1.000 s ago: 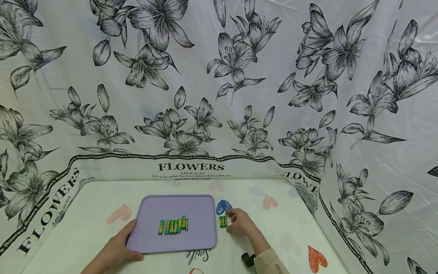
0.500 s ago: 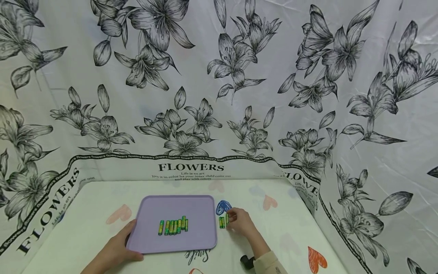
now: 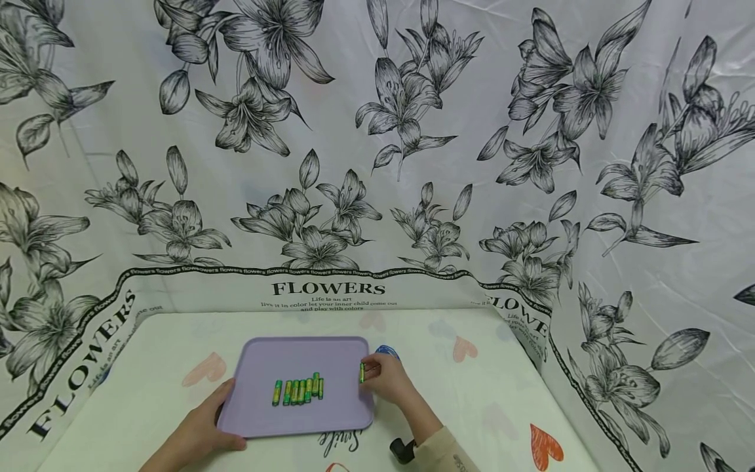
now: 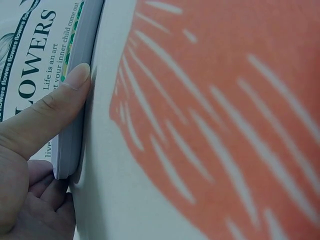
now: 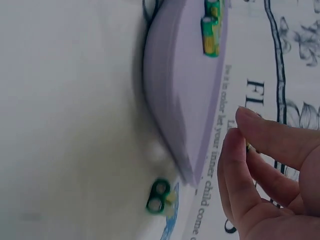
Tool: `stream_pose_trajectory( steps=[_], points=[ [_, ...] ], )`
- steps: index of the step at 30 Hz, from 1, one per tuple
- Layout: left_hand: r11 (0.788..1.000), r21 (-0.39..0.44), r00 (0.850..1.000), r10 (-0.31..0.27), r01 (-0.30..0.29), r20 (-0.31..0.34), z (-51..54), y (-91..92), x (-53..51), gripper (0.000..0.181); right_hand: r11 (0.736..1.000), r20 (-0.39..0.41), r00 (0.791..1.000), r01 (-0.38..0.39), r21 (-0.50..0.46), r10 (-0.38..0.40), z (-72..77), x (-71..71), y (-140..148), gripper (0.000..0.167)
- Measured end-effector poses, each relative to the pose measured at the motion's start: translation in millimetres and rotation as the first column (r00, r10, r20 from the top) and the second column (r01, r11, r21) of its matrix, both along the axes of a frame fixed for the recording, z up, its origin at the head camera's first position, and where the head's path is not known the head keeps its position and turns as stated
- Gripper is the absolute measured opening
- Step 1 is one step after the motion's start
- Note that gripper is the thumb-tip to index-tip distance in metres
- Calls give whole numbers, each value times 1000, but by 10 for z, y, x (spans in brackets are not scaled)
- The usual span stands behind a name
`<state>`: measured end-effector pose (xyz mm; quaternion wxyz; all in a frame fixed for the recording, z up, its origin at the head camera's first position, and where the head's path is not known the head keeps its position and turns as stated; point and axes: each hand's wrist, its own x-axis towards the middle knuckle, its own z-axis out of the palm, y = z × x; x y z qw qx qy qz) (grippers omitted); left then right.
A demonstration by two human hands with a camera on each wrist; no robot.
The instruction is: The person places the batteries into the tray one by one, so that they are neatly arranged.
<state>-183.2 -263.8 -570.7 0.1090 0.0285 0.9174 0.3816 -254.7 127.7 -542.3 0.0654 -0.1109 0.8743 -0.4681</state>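
My left hand (image 3: pixel 200 423) grips the left corner of a lilac tray (image 3: pixel 259 360). In the left wrist view its thumb lies against the tray's side (image 4: pixel 69 145) and other fingers reach beneath. Several green-and-yellow batteries (image 3: pixel 299 391) lie side by side on the tray, one slightly apart at the left. Over the tray's right edge, my right hand (image 3: pixel 386 380) pinches a single battery (image 3: pixel 362 373) between thumb and fingertips; the fingers mostly hide it in the right wrist view. Two more batteries (image 5: pixel 158 196) lie together on the cloth beside the tray, hidden behind the hand in the head view.
A white cloth (image 3: pixel 472 393) printed with hearts covers the table. Flower-patterned curtains (image 3: pixel 330 216) rise behind it and along both sides. A small black object (image 3: pixel 403 451) sits at the right wrist, by the beige sleeve (image 3: pixel 445 452).
My right hand has picked up one of three batteries from the cloth and moved left with it over the tray's edge. The left hand stays on the tray.
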Motion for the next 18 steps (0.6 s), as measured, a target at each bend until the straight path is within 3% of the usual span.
stream_pose_trajectory(
  steps=[9,18],
  points=[
    [1000,9,1000,-3,3,-13,8,-1,26,144,1000,2,1000,-28,7,28,-78,6,-420,46],
    [1000,-12,1000,3,-3,-29,4,4,28,144,991,-1,998,-63,116,64,-236,-5,-754,49]
  ],
)
